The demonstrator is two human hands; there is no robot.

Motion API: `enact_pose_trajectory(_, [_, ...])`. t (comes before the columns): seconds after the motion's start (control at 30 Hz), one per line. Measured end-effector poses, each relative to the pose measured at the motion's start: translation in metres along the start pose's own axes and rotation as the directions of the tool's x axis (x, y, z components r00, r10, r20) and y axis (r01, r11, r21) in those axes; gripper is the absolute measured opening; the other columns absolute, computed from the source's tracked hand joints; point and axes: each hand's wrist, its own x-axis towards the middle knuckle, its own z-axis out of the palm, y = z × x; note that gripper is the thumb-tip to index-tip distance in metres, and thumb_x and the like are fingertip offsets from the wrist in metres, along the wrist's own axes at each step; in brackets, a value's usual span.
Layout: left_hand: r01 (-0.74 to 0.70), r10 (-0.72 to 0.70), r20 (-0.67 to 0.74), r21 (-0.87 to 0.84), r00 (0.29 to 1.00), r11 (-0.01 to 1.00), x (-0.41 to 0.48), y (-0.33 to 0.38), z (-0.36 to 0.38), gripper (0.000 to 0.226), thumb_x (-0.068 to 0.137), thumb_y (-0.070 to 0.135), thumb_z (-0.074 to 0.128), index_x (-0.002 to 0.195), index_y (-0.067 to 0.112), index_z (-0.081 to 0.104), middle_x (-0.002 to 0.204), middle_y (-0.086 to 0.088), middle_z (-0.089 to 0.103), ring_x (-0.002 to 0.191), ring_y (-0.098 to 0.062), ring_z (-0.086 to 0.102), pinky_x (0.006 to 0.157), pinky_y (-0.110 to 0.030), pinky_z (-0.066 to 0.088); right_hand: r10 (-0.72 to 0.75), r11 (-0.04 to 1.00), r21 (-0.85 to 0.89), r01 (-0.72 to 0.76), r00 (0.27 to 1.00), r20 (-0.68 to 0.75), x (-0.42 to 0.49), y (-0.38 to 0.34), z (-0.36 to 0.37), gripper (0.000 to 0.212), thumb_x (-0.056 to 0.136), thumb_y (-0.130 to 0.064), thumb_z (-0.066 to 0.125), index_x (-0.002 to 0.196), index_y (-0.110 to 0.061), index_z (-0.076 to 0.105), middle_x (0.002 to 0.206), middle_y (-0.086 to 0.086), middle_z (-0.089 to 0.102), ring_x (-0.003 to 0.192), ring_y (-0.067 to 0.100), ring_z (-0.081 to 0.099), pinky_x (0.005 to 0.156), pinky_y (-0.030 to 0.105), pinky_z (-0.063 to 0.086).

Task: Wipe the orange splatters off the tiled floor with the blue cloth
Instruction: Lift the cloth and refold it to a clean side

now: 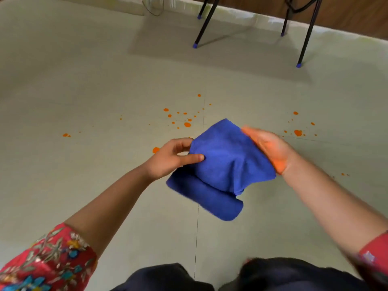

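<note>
Tiled floor (84, 80), pale, is marked with orange splatters (187, 124). Blue cloth (226, 160) is held above it between both hands, long axis far-to-near, folded end drooped toward the person. Left hand (170, 160) grip is pinched on its edge; right hand (270, 148) grip is blurred, state indeterminable.

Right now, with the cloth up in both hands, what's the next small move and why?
Probably lower the blue cloth onto the nearest orange splatters, just beyond the left hand. The left hand pinches the cloth's edge, the blurred right hand lies against it, and the spots look unwiped.
</note>
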Motion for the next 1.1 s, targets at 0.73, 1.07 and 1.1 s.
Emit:
enact_pose_trajectory(0.73, [0.523,-0.425,-0.313,0.383,0.849,0.762,0.030,-0.026,-0.022,0.059,0.069,0.012,0.077,0.123,0.022,0.057,0.112,0.002,0.062,0.098,-0.019,0.061,0.076,-0.031,0.055,-0.276,0.680,-0.731,0.056,0.943,-0.185,0.078,0.057,-0.021,0.060,0.073,-0.012,0.078,0.128,-0.025,0.058,0.106,-0.001,0.069,0.095,0.015,0.066,0.091,0.033,0.053])
enact_pose_trajectory(1.07, [0.236,-0.187,-0.193,0.280,0.963,0.931,0.037,-0.010,-0.043,0.015,0.082,0.018,0.066,0.096,0.013,0.066,0.110,-0.001,0.062,0.108,-0.011,0.055,0.087,-0.027,0.046,-0.467,0.520,-0.787,0.332,0.882,0.064,0.070,0.017,-0.046,0.022,0.075,-0.010,0.077,0.072,-0.024,0.061,0.096,-0.011,0.061,0.097,0.007,0.052,0.085,0.012,0.035])
enact_pose_trajectory(1.1, [0.209,-0.190,-0.159,0.107,0.969,0.972,0.034,-0.008,-0.041,0.015,0.085,0.016,0.063,0.099,0.013,0.066,0.102,-0.001,0.067,0.098,-0.009,0.061,0.084,-0.024,0.049,-0.377,0.644,-0.693,0.324,0.923,0.081,0.069,0.010,-0.047,0.019,0.075,-0.012,0.076,0.073,-0.021,0.059,0.089,-0.009,0.062,0.088,0.007,0.055,0.079,0.014,0.038])
